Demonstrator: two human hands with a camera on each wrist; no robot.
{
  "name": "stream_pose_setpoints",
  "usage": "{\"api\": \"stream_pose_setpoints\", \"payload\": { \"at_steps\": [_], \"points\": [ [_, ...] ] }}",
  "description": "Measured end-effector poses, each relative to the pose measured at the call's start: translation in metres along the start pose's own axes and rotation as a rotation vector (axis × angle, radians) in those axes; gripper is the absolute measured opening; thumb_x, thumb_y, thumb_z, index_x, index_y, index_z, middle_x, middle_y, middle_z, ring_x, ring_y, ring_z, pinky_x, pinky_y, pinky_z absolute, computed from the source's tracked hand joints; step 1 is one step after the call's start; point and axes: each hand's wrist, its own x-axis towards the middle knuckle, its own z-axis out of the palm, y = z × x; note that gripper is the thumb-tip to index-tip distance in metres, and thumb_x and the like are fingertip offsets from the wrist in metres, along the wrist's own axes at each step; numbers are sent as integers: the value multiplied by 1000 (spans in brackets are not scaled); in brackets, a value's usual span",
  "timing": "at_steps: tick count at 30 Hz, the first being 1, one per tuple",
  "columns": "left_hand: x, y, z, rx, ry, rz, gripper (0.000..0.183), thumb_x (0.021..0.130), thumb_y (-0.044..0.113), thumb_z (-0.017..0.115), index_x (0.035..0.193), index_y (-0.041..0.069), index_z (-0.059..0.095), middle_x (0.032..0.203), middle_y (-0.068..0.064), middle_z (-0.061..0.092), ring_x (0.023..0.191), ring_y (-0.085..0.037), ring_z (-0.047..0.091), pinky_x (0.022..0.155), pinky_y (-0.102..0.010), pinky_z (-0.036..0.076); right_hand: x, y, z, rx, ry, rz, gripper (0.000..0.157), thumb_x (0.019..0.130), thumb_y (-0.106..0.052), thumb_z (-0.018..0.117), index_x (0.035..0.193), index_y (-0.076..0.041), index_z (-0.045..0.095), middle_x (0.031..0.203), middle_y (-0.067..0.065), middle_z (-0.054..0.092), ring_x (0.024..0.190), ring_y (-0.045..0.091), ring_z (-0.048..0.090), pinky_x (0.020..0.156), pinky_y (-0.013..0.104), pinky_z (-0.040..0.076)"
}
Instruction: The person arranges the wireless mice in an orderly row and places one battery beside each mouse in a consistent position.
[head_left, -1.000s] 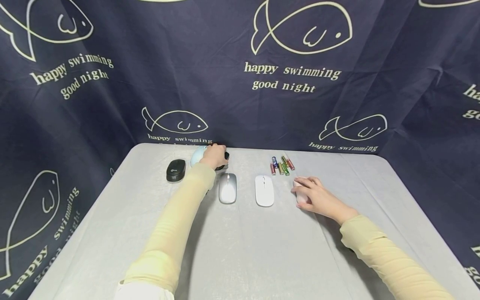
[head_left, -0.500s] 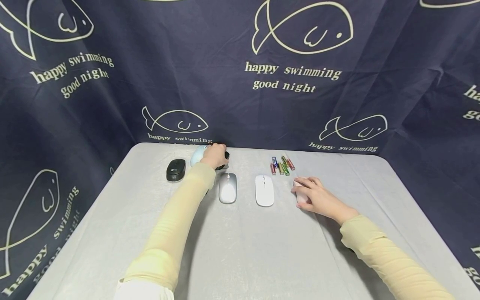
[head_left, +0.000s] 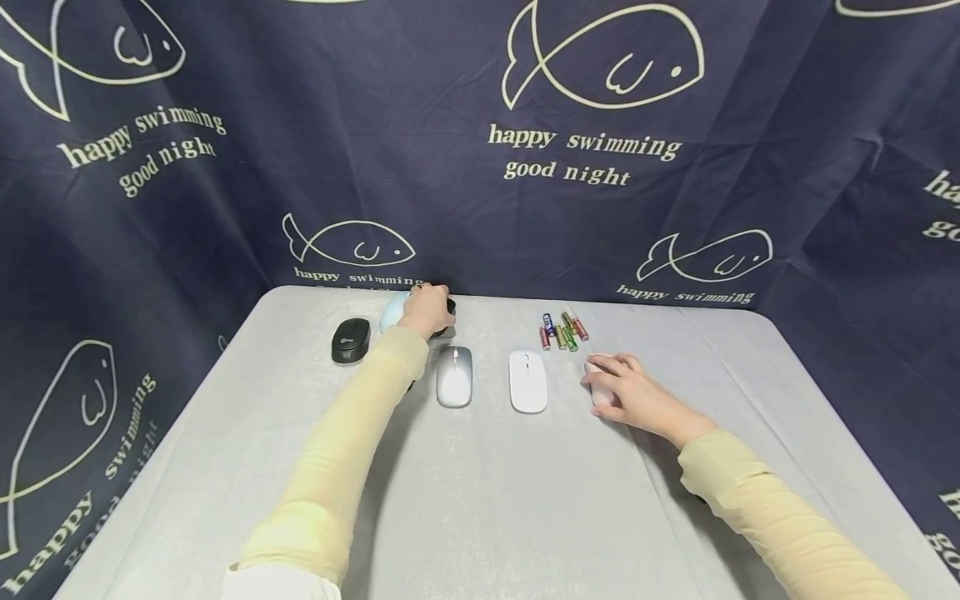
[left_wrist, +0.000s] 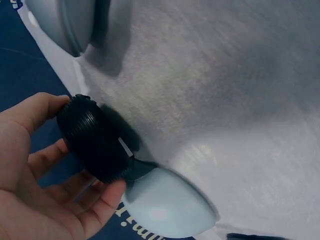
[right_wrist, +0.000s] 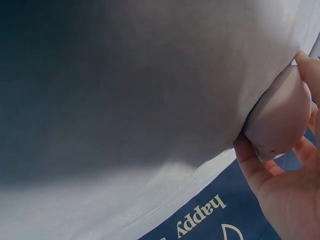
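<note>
At the back of the table, my left hand grips a black computer mouse by its edges, thumb on one side and fingers on the other. In the head view most of that mouse is hidden behind the hand. Right beside it sits a light blue mouse, partly covered by the hand in the head view. Over on the right, my right hand holds a pale pinkish mouse on the table, with thumb and fingers along its sides.
A black mouse lies at the left, a silver mouse and a white mouse in the middle. Several small coloured batteries lie behind my right hand. A dark blue fish-print cloth hangs behind the table.
</note>
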Motion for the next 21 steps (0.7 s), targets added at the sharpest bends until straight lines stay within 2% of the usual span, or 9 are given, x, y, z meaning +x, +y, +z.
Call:
{"api": "stream_pose_setpoints", "payload": {
  "at_steps": [6,13,21],
  "points": [
    [-2,2,-8,8,29,-30,50,83,30,67,126,8,56,127,-24,52,121,-42,46,88,-50,52,0,0,0,1,-6,5,43,71,-22,81,108,-6,66,130,24,52,109,46,46,94,56,38],
    [-14,5,-21,-8,39,-33,56,83,32,68,132,8,53,134,-26,47,130,-48,36,95,-55,47,1,0,1,-2,0,-2,43,70,-22,81,108,-6,66,130,25,52,108,46,46,94,57,38],
    [-26,11,-35,-28,72,-45,58,80,33,70,130,8,54,121,-23,54,114,-42,49,90,-51,50,1,0,1,7,-8,7,43,71,-21,80,108,-6,66,131,25,52,109,46,46,95,57,37]
  ]
}}
